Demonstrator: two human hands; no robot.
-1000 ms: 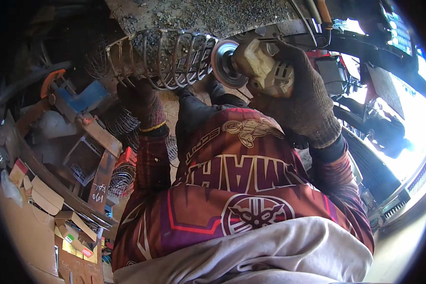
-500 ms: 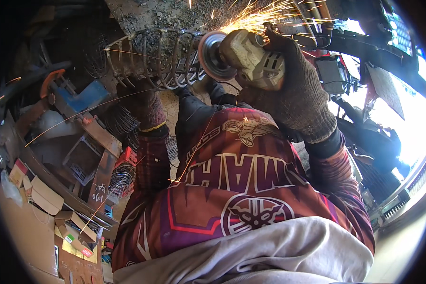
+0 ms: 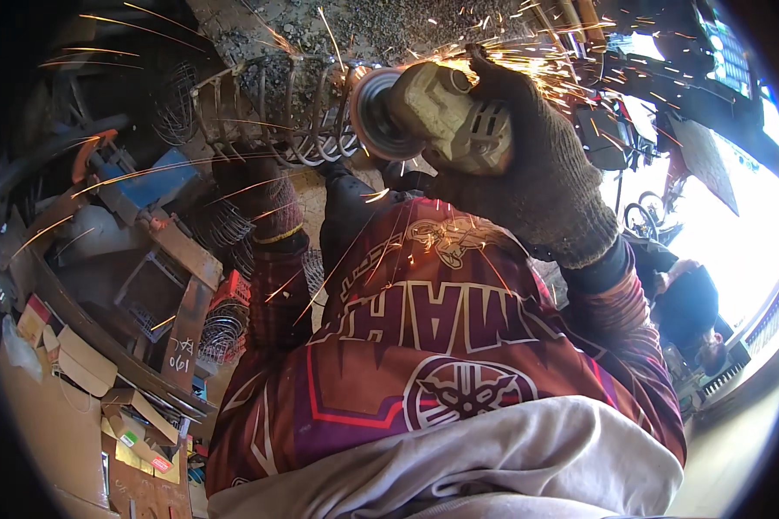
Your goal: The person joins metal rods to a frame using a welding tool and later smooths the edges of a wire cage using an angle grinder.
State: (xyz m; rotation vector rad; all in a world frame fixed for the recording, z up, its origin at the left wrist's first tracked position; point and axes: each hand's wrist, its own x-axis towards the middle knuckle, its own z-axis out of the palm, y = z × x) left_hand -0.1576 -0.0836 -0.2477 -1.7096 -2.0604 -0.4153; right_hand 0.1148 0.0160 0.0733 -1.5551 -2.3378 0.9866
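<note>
My right hand point(image 3: 541, 177), in a dark knitted glove, is closed around the body of a worn angle grinder point(image 3: 450, 117). The grinder's round disc point(image 3: 376, 112) meets the right end of a cage of bent metal rods point(image 3: 307, 104), throwing orange sparks. Whether the disc touches one rod or several is hidden behind the grinder. My left hand point(image 3: 264, 195), gloved with a yellow band at the cuff, is closed at the near left edge of the cage. Its fingertips are lost in shadow.
Gritty ground point(image 3: 355, 30) lies beyond the cage. At left are a blue metal piece point(image 3: 160, 182), wire coils point(image 3: 221, 333), a red crate point(image 3: 234, 290) and open cardboard boxes point(image 3: 86, 363). Another person point(image 3: 688, 303) is at the right, near a bicycle point(image 3: 649, 212).
The grinder has shifted slightly left and nearer me along the cage. Sparks now scatter more widely, also leftward and over my shirt. A person has come into sight at the right.
</note>
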